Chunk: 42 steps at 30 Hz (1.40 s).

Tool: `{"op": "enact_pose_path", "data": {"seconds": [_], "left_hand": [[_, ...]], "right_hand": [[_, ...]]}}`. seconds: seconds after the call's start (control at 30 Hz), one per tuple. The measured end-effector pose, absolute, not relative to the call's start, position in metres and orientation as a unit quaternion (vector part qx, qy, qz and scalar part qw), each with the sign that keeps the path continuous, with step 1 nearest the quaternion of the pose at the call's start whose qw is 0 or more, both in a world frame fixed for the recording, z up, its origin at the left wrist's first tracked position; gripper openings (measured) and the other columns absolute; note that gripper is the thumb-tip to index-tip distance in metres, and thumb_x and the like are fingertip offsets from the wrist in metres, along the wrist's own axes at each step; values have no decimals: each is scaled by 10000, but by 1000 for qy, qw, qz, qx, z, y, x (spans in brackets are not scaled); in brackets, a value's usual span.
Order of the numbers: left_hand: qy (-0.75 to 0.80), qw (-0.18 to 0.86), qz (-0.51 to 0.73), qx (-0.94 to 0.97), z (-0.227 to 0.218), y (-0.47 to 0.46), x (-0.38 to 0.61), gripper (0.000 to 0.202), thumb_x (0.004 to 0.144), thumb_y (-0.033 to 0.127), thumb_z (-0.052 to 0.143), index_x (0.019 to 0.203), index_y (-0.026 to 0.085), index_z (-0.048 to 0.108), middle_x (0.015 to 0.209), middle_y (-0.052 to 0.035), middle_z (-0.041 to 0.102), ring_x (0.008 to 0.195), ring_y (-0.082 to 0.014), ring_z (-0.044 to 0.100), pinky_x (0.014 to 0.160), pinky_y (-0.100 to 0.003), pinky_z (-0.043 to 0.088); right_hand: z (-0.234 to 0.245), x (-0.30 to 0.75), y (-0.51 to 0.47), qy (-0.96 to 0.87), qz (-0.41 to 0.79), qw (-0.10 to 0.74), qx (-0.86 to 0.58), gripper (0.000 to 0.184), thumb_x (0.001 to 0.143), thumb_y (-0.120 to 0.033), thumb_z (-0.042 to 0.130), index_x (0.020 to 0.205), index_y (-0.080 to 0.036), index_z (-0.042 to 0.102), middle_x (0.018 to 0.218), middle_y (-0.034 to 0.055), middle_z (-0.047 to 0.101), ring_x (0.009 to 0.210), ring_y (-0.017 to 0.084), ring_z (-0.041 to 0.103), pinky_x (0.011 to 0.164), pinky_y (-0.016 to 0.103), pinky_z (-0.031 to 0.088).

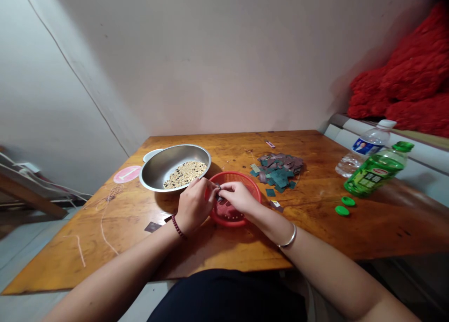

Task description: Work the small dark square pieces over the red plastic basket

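Note:
Over a red plastic basket (255,183), my left hand (194,204) and my right hand (239,198) meet fingertip to fingertip. Both pinch a small dark piece (219,192), mostly covered by the fingers; its exact kind is unclear. Small pale round bits lie in the basket. Just beyond my left hand, a steel bowl (153,171) holds many small tan and black grains or beads (185,173). A pile of thin dark green and brown squares (280,171) lies to the right, behind the basket.
Two dark squares (153,227) lie left of my left wrist. Thin cord (103,221) and a pink round label (126,174) are farther left. At right stand a clear bottle (365,146) and a tilted green bottle (379,170), near green caps (342,210). Red bundles (403,78) sit behind.

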<state>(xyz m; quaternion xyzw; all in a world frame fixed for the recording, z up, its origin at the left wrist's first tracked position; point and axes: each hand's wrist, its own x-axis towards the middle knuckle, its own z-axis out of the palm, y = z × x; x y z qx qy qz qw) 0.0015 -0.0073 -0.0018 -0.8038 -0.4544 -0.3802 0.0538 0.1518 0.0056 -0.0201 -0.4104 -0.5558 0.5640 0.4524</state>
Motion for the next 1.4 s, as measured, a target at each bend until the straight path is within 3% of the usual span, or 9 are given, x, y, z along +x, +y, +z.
{"op": "enact_pose_path", "data": {"seconds": [1.4], "left_hand": [[-469, 53, -379, -796, -2, -6, 1, 104, 832, 228, 532, 762, 205, 458, 785, -9, 610, 774, -149, 550, 657, -260, 442]], "right_hand": [[-21, 152, 7, -568, 563, 451, -395, 198, 705, -298, 608, 778, -127, 677, 683, 25, 653, 600, 108, 574, 627, 247, 451]]}}
